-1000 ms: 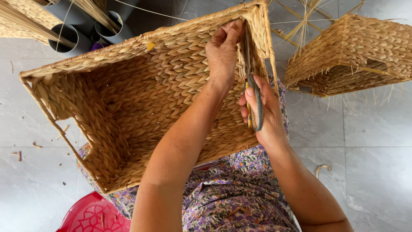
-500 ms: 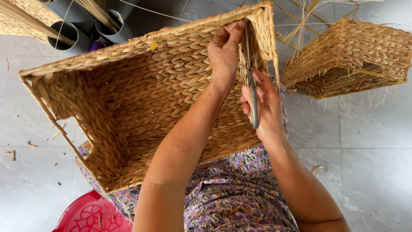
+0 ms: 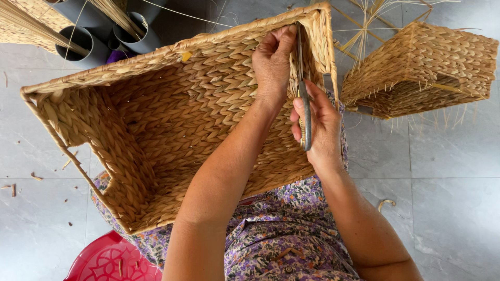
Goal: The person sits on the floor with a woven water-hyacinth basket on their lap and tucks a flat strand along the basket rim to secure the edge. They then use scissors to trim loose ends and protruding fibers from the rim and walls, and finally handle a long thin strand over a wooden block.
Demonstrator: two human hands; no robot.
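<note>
Large tan woven rectangular basket (image 3: 156,130) — on the lap.
Left hand (image 3: 272,60) pinches its corner weave; right hand (image 3: 320,125) clasps grey metal scissors (image 3: 303,99).

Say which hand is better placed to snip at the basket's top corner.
Right. The right hand already grips the scissors, blades pointing into the woven basket corner, while the left hand pinches the weave there.

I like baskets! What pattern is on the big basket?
The big basket is tan, woven in a braided herringbone pattern, as the head view shows.
</note>
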